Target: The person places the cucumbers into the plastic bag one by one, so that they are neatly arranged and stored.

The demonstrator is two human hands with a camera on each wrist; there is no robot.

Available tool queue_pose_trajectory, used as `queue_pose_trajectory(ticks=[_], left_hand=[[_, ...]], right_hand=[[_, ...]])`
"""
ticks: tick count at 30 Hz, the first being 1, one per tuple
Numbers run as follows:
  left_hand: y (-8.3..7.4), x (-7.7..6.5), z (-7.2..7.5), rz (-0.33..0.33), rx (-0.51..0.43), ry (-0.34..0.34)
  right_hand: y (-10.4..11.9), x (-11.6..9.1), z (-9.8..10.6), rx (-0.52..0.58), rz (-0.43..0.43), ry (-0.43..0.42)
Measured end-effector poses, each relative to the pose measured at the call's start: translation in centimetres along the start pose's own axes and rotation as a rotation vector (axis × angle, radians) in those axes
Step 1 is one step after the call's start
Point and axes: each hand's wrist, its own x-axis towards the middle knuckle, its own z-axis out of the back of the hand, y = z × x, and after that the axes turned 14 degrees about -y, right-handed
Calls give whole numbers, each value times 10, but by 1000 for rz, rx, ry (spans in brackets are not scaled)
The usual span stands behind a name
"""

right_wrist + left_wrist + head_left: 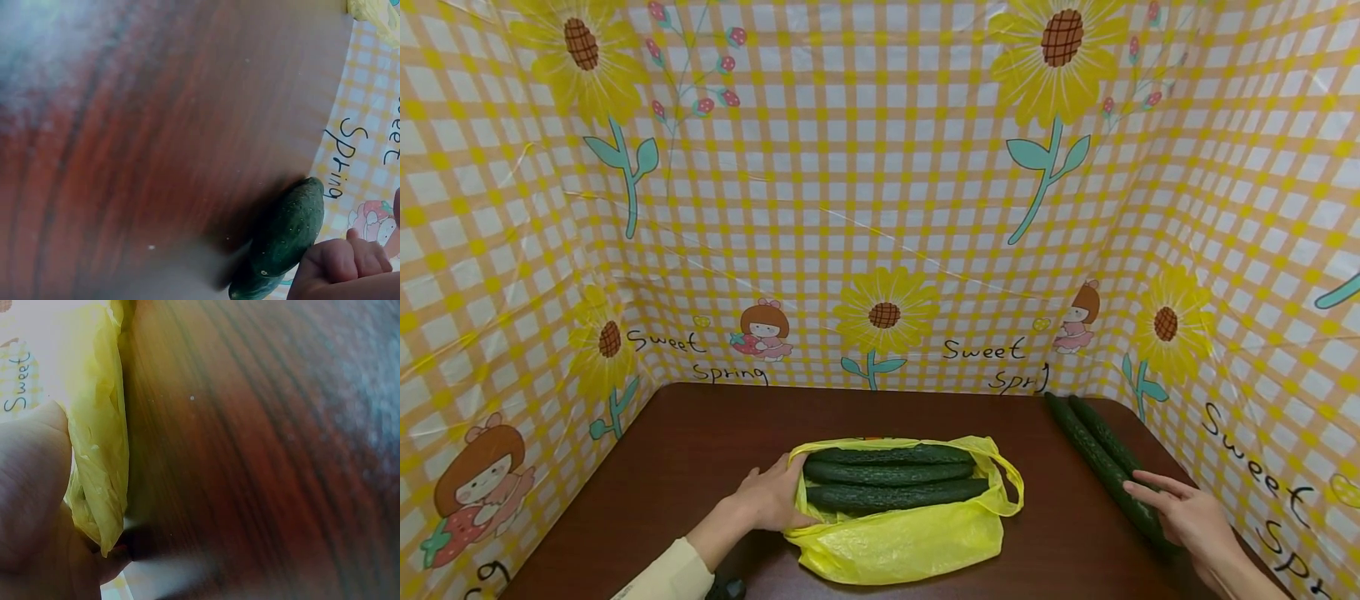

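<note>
Gripping yellow plastic bag (917,546) with left hand (769,496), probably steadying it around 3 long dark-green cucumbers (891,473); touching 2 matching right-side cucumbers (1093,448) with relaxed right hand (1197,523).

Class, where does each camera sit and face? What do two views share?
Head: head-worn, facing forward-down at yellow bag; left grip, right grip show.
Left wrist: wrist-worn, facing table and bag; left grip shows.
Right wrist: wrist-worn, facing table and two cucumbers; right grip shows.
Head and right wrist share those cucumbers.
</note>
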Motion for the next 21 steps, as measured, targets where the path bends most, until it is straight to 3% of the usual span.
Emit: queue_pose_trajectory(ticks=[11, 21], left_hand=[[-2, -1, 0, -11, 0, 4], [-2, 0, -1, -16, 7, -2]], right_hand=[[-11, 6, 8, -74, -89, -162], [-21, 7, 8, -140, -135, -122]])
